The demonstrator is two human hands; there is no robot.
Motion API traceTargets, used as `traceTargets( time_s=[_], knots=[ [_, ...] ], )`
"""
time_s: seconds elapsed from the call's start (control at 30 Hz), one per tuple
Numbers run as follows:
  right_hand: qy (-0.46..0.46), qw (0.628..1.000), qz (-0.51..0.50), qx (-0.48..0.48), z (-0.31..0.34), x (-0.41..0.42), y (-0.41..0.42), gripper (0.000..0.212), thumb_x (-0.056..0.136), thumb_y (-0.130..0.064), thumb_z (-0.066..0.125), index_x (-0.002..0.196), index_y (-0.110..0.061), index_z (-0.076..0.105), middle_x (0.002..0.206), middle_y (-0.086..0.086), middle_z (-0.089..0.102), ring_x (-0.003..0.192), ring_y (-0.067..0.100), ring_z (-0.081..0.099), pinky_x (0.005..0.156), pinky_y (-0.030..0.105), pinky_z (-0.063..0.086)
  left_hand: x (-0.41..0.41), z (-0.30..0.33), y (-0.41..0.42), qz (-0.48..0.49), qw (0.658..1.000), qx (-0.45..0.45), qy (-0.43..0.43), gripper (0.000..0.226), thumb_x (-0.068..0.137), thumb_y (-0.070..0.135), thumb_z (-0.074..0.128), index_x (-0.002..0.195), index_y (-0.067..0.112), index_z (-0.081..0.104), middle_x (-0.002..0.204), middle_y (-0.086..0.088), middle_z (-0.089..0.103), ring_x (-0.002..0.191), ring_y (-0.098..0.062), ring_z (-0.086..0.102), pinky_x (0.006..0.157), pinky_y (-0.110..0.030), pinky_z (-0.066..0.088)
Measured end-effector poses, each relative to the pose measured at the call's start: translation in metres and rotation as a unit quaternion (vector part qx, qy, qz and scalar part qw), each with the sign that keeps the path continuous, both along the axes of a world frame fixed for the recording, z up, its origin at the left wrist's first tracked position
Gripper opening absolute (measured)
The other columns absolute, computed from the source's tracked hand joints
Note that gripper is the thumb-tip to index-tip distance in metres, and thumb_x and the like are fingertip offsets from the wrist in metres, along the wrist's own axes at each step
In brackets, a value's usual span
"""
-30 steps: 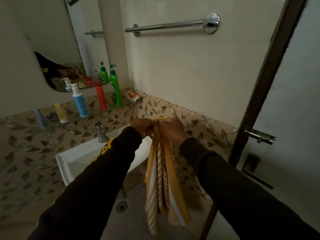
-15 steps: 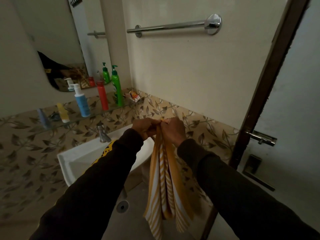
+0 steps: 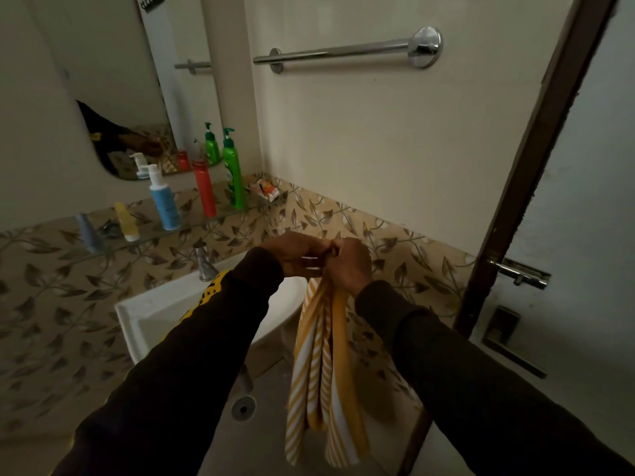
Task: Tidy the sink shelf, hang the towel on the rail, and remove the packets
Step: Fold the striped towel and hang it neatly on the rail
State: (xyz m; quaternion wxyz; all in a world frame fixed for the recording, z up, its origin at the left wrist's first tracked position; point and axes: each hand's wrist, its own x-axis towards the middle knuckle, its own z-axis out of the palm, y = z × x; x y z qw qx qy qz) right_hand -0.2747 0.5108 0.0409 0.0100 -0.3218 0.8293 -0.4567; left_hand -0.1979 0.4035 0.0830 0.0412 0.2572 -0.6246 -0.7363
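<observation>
Reaching out side by side at chest height, both dark-sleeved arms meet in front of the sink [image 3: 144, 317]. The right hand [image 3: 348, 266] curls its fingers round the bunched top of the yellow-and-white striped towel [image 3: 321, 379], which hangs straight down in folds below the fist. The left hand [image 3: 297, 254] touches the right at the fingertips, pinching the towel's top edge beside it; its lower fingers are bent, with a gap showing under them. The chrome rail [image 3: 343, 51] sits bare on the cream wall, well above the hands. On the glass shelf [image 3: 192, 225] over the tap [image 3: 205, 266] stand a green pump bottle [image 3: 233, 170], a red bottle [image 3: 204, 188], a blue-and-white pump bottle [image 3: 163, 199], a yellow tube [image 3: 126, 222] and a blue tube [image 3: 87, 231]. The packets [image 3: 266, 188] lie at the shelf's corner end, against the leaf-patterned tile. A dark door frame [image 3: 536, 159] stands on the right.
</observation>
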Motion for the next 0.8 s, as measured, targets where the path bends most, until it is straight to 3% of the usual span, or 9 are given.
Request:
traceTargets(
  time_s=[0.1,0.23,0.3,0.37,0.43,0.57,0.67,0.8],
  knots=[
    [-0.002,1.0,0.001,-0.002,-0.001,0.0,0.0,0.022,0.092,-0.009,0.056,0.096,-0.019,0.075,0.087,0.0,0.073,0.08,0.017,0.068,0.071,0.031,0.057,-0.003,-0.004,0.001,0.019,1.0,0.001,0.019,0.023,0.095,0.005,0.058,0.114,-0.005,0.064,0.109,-0.017,0.065,0.102,-0.026,0.062,0.095,-0.04,0.053],
    [-0.017,0.999,0.011,-0.049,-0.002,-0.004,0.004,0.029,0.09,-0.015,0.059,0.066,-0.028,0.067,0.064,-0.009,0.064,0.063,0.011,0.061,0.06,0.028,0.048,-0.005,-0.007,0.001,0.023,0.999,-0.025,0.039,0.022,0.096,-0.001,0.053,0.114,-0.007,0.064,0.107,-0.019,0.065,0.097,-0.026,0.063,0.088,-0.038,0.056],
    [-0.064,0.995,0.012,-0.071,-0.001,-0.005,0.005,0.026,0.088,-0.02,0.065,0.063,-0.029,0.069,0.063,-0.009,0.068,0.065,0.012,0.066,0.059,0.029,0.054,-0.004,-0.008,0.002,0.014,0.996,-0.074,0.043,0.018,0.096,-0.006,0.051,0.1,-0.002,0.068,0.101,-0.018,0.066,0.093,-0.027,0.065,0.081,-0.035,0.06],
    [-0.099,0.991,0.023,-0.089,0.001,-0.007,0.005,0.021,0.084,-0.02,0.07,0.065,-0.029,0.071,0.065,-0.007,0.071,0.068,0.013,0.069,0.061,0.031,0.059,-0.004,-0.011,0.002,0.03,0.989,-0.136,0.046,0.019,0.094,-0.009,0.053,0.092,0.002,0.069,0.099,-0.018,0.066,0.091,-0.03,0.066,0.081,-0.038,0.06],
    [-0.15,0.984,0.034,-0.094,0.005,-0.008,0.004,0.017,0.083,-0.015,0.069,0.07,-0.027,0.073,0.074,-0.003,0.075,0.076,0.018,0.072,0.071,0.037,0.063,-0.004,-0.015,0.002,0.045,0.98,-0.184,0.059,0.018,0.09,-0.01,0.058,0.09,0.003,0.07,0.098,-0.019,0.066,0.09,-0.032,0.065,0.085,-0.042,0.059],
    [-0.271,0.953,0.017,-0.137,0.011,-0.008,0.003,0.004,0.082,-0.019,0.071,0.079,-0.02,0.072,0.082,0.005,0.076,0.084,0.024,0.073,0.078,0.04,0.063,-0.004,-0.027,-0.001,0.05,0.941,-0.318,0.103,0.017,0.083,-0.007,0.07,0.089,0.008,0.072,0.083,-0.005,0.067,0.075,-0.02,0.063,0.073,-0.036,0.059],
    [-0.363,0.912,0.018,-0.189,0.016,-0.006,0.004,0.012,0.087,-0.018,0.069,0.091,-0.007,0.073,0.086,0.013,0.077,0.083,0.029,0.076,0.074,0.037,0.064,-0.008,-0.029,-0.002,0.064,0.915,-0.386,0.102,0.022,0.077,-0.005,0.075,0.095,0.006,0.072,0.089,-0.007,0.065,0.084,-0.021,0.062,0.085,-0.045,0.056],
    [-0.411,0.892,0.015,-0.186,0.018,-0.008,0.008,0.021,0.092,-0.02,0.059,0.1,-0.006,0.073,0.089,0.013,0.078,0.078,0.025,0.075,0.078,0.039,0.062,-0.011,-0.027,-0.002,0.042,0.892,-0.438,0.106,0.02,0.076,-0.001,0.076,0.092,0.011,0.072,0.097,-0.014,0.069,0.084,-0.026,0.064,0.083,-0.047,0.056]
  ],
)
